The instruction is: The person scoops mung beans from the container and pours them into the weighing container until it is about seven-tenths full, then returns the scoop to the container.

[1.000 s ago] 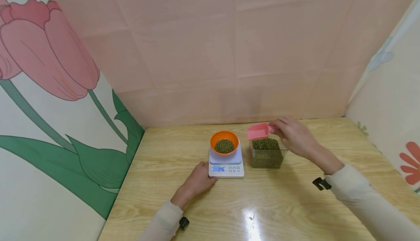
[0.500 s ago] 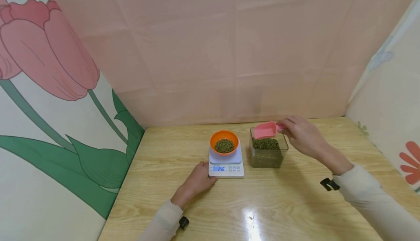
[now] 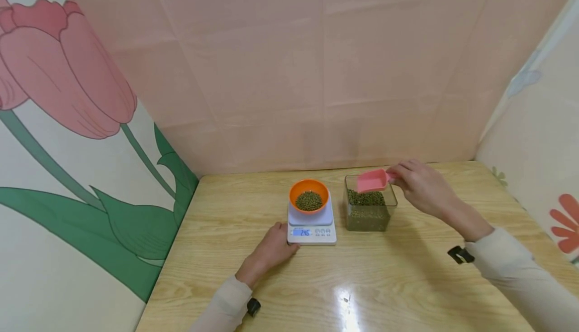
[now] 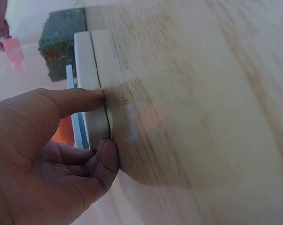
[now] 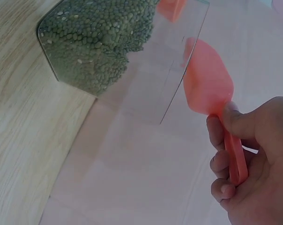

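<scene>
My right hand grips the handle of a pink scoop above a clear container partly filled with small green beans. No beans show in the scoop. To the left, a white kitchen scale carries an orange bowl with a layer of the same beans. Its display appears to read 246. At the scale's front left corner, my left hand holds the edge. In the left wrist view, the thumb lies along the scale's front face and the curled fingers touch its side.
The wooden table ends at a pink-covered wall just behind the bowl and container. A wall with a painted tulip stands at the left, and another decorated wall at the right.
My right hand has drawn the scoop rightward, from the gap beside the bowl to over the container. The left hand, scale and bowl have stayed put, and the reading looks the same.
</scene>
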A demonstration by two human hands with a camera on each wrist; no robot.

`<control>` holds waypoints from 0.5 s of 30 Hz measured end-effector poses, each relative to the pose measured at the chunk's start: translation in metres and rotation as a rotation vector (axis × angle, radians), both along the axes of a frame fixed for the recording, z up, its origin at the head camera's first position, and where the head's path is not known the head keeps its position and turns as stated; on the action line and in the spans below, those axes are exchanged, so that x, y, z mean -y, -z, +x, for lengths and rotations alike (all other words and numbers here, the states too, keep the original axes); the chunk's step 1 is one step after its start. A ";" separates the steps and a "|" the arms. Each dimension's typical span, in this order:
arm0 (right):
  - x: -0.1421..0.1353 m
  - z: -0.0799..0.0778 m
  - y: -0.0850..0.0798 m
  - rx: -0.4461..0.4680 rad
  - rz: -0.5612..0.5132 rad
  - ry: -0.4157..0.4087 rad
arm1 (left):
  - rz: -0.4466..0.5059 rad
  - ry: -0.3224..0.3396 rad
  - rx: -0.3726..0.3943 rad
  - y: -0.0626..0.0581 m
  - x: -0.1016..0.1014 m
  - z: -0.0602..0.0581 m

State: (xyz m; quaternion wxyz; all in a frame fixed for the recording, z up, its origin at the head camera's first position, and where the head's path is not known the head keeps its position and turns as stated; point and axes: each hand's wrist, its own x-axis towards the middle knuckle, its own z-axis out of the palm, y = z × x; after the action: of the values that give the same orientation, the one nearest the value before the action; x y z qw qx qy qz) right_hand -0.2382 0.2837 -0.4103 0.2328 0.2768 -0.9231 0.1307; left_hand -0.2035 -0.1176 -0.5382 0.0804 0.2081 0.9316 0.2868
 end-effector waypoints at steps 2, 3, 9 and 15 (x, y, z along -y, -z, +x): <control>-0.001 0.000 0.001 -0.008 0.006 0.003 | 0.005 -0.001 0.006 0.000 0.000 0.000; -0.002 0.000 0.002 -0.009 0.010 0.004 | 0.006 -0.001 0.007 0.000 0.000 0.000; -0.005 0.000 0.002 0.011 0.030 0.004 | 0.006 0.001 0.003 0.001 0.001 0.000; -0.006 0.000 0.003 0.020 0.049 0.015 | 0.006 0.003 -0.001 0.001 0.001 0.000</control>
State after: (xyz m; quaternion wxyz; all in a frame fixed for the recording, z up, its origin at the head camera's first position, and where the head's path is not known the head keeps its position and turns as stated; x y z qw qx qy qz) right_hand -0.2379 0.2898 -0.4130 0.2176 0.2741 -0.9304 0.1092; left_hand -0.2035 -0.1183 -0.5390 0.0797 0.2098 0.9305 0.2894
